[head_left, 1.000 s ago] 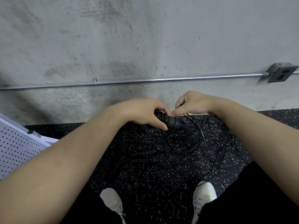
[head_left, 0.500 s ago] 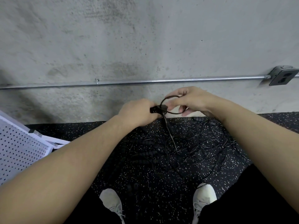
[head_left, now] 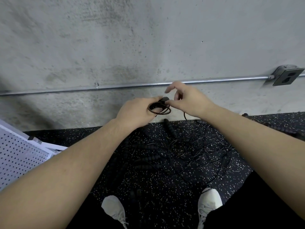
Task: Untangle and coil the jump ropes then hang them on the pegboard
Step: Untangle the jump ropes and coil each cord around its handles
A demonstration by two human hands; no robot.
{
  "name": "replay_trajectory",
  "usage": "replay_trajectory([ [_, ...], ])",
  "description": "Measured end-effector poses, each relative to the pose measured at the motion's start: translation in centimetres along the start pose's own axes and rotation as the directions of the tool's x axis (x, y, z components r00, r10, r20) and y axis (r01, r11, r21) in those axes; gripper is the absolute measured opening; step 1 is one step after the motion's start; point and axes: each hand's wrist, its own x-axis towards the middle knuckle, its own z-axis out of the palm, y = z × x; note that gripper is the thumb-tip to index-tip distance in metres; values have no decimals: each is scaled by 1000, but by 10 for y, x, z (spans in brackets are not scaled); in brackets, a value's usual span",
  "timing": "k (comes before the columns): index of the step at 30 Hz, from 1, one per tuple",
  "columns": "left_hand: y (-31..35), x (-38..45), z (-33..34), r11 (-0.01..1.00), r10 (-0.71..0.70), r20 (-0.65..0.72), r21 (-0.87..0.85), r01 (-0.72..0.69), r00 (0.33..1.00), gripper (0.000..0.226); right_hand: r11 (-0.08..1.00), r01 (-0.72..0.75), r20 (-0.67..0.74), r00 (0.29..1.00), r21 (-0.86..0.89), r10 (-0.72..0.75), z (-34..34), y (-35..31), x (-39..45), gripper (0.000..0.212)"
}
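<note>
Mid-frame, left hand grips the coiled rope so loops stay put; right hand pinches the cord, feeding another loop

Illumination is even and moderately dim, diffuse with no glare; the grey concrete wall reads mid-tone, darkening to a soft shadow at its lower left corner. The black speckled rubber floor is underexposed, so the thin black jump rope cords and ribbed handles merge into it. Wide-angle distortion bows the galvanised metal conduit pipe and enlarges the forearms at the frame edges; the raised fingers of the right hand show slight motion blur.
</note>
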Motion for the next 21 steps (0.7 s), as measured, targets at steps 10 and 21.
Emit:
replay_trajectory([
  [10,-2,0,4,997,54,-44,57,-51,998,42,962,42,-16,999,-268,-48,12,-4,1,8],
  [21,-16,3,4,990,138,-227,32,-134,964,42,905,-216,278,954,366,115,7,-9,1,23],
])
